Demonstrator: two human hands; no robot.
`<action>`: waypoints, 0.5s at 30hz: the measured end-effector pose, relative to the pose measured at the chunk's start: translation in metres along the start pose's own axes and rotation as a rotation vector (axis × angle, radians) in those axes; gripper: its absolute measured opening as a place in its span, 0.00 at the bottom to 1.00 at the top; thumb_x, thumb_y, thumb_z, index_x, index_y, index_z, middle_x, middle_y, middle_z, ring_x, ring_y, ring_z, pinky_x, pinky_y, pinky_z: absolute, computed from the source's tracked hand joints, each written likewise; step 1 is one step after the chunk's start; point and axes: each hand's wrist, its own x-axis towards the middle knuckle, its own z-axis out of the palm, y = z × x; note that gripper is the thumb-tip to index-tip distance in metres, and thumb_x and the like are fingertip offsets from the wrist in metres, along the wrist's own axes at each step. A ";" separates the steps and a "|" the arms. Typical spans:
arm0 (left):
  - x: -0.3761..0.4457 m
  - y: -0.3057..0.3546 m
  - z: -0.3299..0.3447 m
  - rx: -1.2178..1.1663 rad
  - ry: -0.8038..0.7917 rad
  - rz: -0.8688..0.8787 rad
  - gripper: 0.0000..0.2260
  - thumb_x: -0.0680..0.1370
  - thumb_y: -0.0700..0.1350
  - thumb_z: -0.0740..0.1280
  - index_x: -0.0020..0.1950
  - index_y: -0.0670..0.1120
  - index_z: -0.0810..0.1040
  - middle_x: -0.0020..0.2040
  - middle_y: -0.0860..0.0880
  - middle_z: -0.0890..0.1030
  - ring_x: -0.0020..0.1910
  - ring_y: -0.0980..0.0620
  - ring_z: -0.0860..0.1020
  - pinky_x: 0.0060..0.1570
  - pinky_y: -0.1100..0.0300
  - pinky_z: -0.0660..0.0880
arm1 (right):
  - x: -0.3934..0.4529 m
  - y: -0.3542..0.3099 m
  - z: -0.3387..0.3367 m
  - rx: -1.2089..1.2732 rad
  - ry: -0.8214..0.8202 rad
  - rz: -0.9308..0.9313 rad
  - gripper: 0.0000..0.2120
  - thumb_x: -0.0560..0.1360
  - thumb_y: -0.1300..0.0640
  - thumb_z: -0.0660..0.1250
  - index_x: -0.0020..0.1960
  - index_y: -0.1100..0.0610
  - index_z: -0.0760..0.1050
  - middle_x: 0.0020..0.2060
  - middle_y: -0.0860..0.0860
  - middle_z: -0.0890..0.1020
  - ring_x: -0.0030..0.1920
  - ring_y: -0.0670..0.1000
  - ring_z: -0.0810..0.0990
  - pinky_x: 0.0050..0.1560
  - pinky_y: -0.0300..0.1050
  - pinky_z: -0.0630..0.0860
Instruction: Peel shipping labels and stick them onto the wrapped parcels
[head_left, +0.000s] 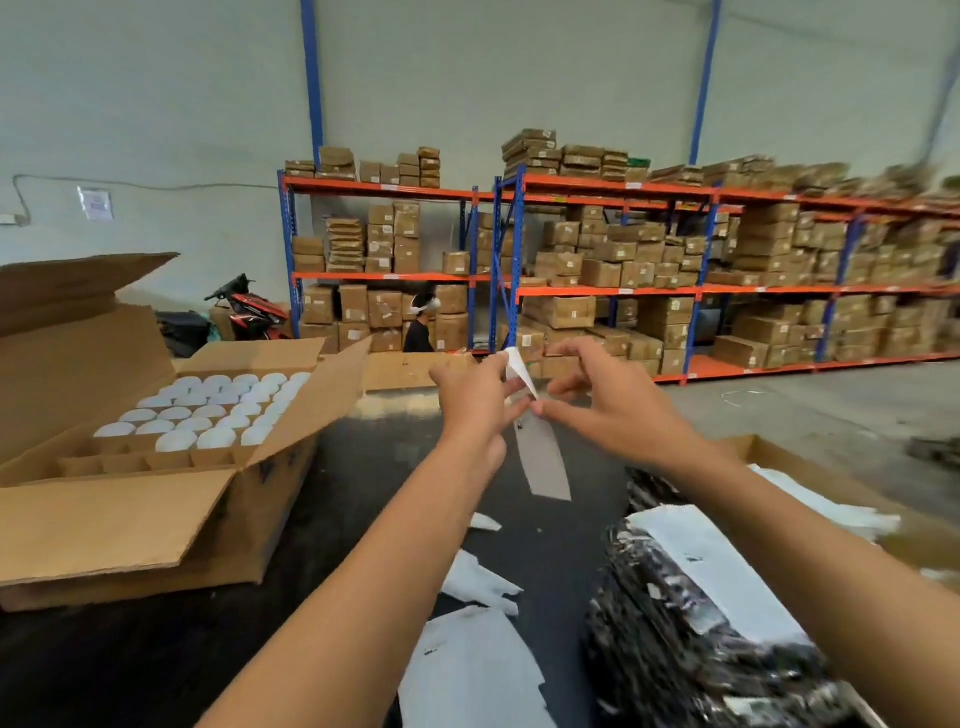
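Both my hands are raised over the dark table (363, 467). My left hand (475, 395) pinches the upper white flap (519, 371) of a shipping label. My right hand (608, 400) pinches the same label at its fold, thumb and forefinger together. A grey strip (543, 454) of the label hangs down below the two hands. A stack of parcels wrapped in black plastic (691, 623) lies at the lower right, and the top one bears a white label (711, 566).
An open cardboard box (130, 519) with several white round lids stands at the left. Torn white backing papers (472, 665) lie on the table near me. Another carton (779, 457) sits at the right. Racks of brown boxes (623, 260) and a person (421, 325) are far behind.
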 end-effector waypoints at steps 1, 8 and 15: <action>0.002 -0.006 0.016 -0.005 -0.028 -0.019 0.19 0.78 0.37 0.64 0.65 0.48 0.61 0.54 0.43 0.77 0.44 0.48 0.82 0.35 0.54 0.82 | -0.003 0.009 -0.010 -0.038 0.032 0.015 0.28 0.70 0.46 0.72 0.65 0.50 0.66 0.42 0.42 0.80 0.45 0.41 0.78 0.42 0.33 0.72; 0.008 -0.056 0.112 0.014 -0.148 -0.044 0.28 0.78 0.39 0.65 0.72 0.52 0.54 0.61 0.42 0.72 0.44 0.48 0.82 0.42 0.53 0.82 | -0.015 0.095 -0.065 -0.215 0.254 0.069 0.23 0.73 0.56 0.69 0.64 0.48 0.64 0.35 0.39 0.78 0.39 0.42 0.78 0.36 0.39 0.73; 0.020 -0.107 0.203 0.104 -0.181 -0.062 0.28 0.77 0.45 0.68 0.72 0.49 0.58 0.63 0.44 0.72 0.48 0.47 0.81 0.40 0.54 0.80 | -0.013 0.197 -0.110 -0.380 0.353 -0.068 0.19 0.75 0.58 0.63 0.62 0.50 0.61 0.37 0.54 0.83 0.37 0.60 0.80 0.36 0.54 0.78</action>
